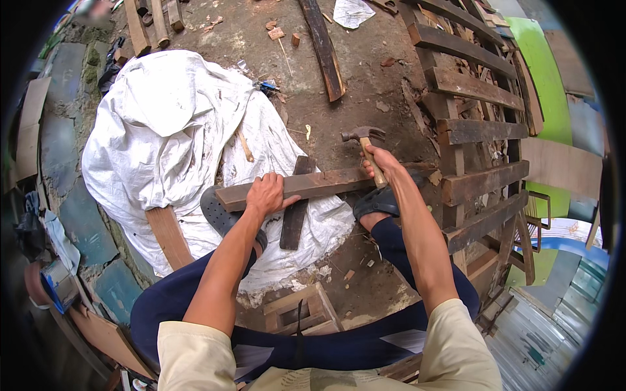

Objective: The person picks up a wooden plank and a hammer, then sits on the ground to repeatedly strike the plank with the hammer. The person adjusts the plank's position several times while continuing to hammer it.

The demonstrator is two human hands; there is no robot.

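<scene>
A long brown wooden plank [319, 184] lies crosswise before me, over a shorter dark board [295, 221] that sticks out on both sides of it. My left hand [265, 194] grips the plank near its left end, fingers over the far edge and thumb along the near side. In my right hand [383, 163] is a claw hammer [362, 135], held by its wooden handle with the metal head above the plank's right part. The plank's left end is close to my left shoe [220, 212]; my right shoe [377, 203] is just below its right part.
A crumpled white sheet [163, 124] spreads at left under the dark board. A slatted wooden pallet [479, 133] stands at right. One dark beam [321, 49] lies on the dirt ahead. A small wooden frame [300, 309] is between my legs. Loose planks [135, 26] lie at the far left.
</scene>
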